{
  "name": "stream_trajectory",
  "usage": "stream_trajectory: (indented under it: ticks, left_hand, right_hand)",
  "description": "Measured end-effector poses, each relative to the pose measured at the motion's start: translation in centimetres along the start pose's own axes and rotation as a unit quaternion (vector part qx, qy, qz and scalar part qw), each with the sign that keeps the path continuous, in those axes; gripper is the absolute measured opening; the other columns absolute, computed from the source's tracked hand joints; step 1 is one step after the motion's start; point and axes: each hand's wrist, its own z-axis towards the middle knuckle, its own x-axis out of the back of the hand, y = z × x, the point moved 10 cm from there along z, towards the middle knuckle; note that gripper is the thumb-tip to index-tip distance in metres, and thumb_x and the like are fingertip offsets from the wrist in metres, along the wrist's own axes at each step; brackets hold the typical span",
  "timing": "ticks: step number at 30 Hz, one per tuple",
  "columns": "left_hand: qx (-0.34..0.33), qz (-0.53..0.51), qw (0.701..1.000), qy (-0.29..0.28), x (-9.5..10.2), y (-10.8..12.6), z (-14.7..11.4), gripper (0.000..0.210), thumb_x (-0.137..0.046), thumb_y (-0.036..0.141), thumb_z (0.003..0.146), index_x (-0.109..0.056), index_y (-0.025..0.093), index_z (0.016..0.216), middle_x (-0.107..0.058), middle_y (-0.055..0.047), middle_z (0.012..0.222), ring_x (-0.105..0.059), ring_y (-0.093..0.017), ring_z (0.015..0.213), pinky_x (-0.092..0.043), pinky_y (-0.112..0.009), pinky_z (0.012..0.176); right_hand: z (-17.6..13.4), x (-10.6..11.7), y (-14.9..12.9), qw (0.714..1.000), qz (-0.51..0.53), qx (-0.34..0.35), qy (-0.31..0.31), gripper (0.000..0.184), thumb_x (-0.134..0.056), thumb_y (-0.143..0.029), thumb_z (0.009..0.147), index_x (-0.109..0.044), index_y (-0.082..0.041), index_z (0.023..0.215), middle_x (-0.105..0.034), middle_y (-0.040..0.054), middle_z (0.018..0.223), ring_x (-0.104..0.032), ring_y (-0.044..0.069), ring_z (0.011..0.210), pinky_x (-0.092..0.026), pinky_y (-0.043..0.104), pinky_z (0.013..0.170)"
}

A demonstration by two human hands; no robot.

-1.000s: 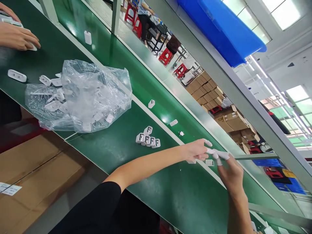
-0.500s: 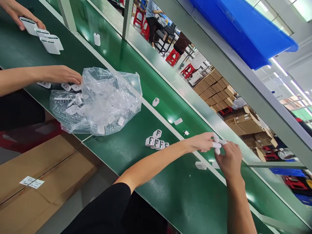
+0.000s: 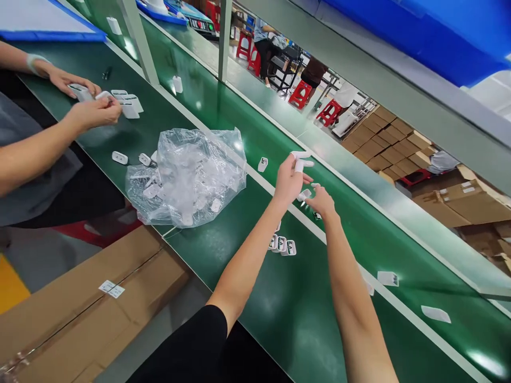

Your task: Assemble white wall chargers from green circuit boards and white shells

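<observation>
Plastic bag [image 3: 199, 178] on the tabletop [image 3: 307, 319] holds white pieces together in a loose heap, which probably stops them straying onto the green belt [image 3: 363, 229] beyond it. To its right, over that belt, we stretch out our left hand [image 3: 293, 175], its fingers released with nothing visible in them. Beside it, also right of the bag, our right hand [image 3: 322, 201] brings its fingertips to a small white casing [image 3: 305, 195]. We cannot tell whether those fingers grasp it or only touch it. White covers sit on several fingertips of our left hand, perhaps to keep the surfaces clean. Right of the bag and nearer us, a row of casings [image 3: 282, 244] stands side by side, open ends showing; we judge that this keeps their insides easy to see. Another casing [image 3: 262, 164] lies alone on the belt, just right of the bag.
</observation>
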Motion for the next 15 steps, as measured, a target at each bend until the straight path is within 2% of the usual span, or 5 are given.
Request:
stream_trajectory:
  ticks: [3,5,8,11,15]
  left_hand:
    - [-0.074,0.267,0.96,-0.05,2.6,0.7,0.7,0.04,-0.07,0.005,0.09,-0.073,0.023,0.126,-0.073,-0.009,0.126,-0.067,-0.02,0.095,-0.052,-0.033,0.09]
    - [-0.053,0.348,0.929,-0.117,3.2,-0.9,0.8,0.048,-0.081,0.007,0.081,-0.071,0.021,0.126,-0.07,-0.01,0.126,-0.066,-0.024,0.103,-0.051,-0.035,0.092]
    - [0.037,0.361,0.909,-0.207,3.4,-4.3,0.6,0.054,-0.092,0.016,0.073,-0.069,0.017,0.121,-0.069,-0.01,0.118,-0.064,-0.024,0.096,-0.05,-0.034,0.084]
    - [0.093,0.364,0.889,-0.26,2.7,-6.2,0.3,0.033,-0.088,0.022,0.078,-0.067,0.017,0.103,-0.067,-0.006,0.099,-0.06,-0.021,0.084,-0.048,-0.033,0.076]
    - [0.12,0.311,0.901,-0.279,2.0,-6.2,0.0,0.033,-0.085,0.03,0.085,-0.066,0.017,0.109,-0.069,-0.008,0.108,-0.065,-0.021,0.089,-0.054,-0.035,0.079]
  right_hand:
    - [0.3,-1.8,-0.8,0.999,0.036,-0.005,-0.028,0.031,-0.081,-0.032,0.074,-0.074,-0.018,0.102,-0.077,0.0112,0.097,-0.07,0.03,0.094,-0.056,0.047,0.094]
    - [-0.2,-1.5,-2.7,0.996,0.079,0.025,-0.037,0.037,-0.08,-0.037,0.081,-0.076,-0.018,0.112,-0.079,0.0112,0.109,-0.071,0.028,0.1,-0.057,0.045,0.098]
    - [-1.7,-0.2,-6.8,0.977,0.168,0.116,-0.068,0.051,-0.082,-0.052,0.086,-0.078,-0.021,0.126,-0.078,0.0061,0.12,-0.071,0.025,0.107,-0.057,0.042,0.105]
    - [-3.0,1.1,-9.3,0.944,0.245,0.194,-0.103,0.051,-0.077,-0.065,0.094,-0.082,-0.025,0.125,-0.074,0.0059,0.121,-0.068,0.027,0.115,-0.053,0.047,0.113]
    - [-2.6,1.5,-3.7,0.977,0.162,0.12,-0.067,0.051,-0.053,-0.064,0.11,-0.068,-0.037,0.151,-0.065,0.007,0.144,-0.063,0.03,0.133,-0.042,0.056,0.126]
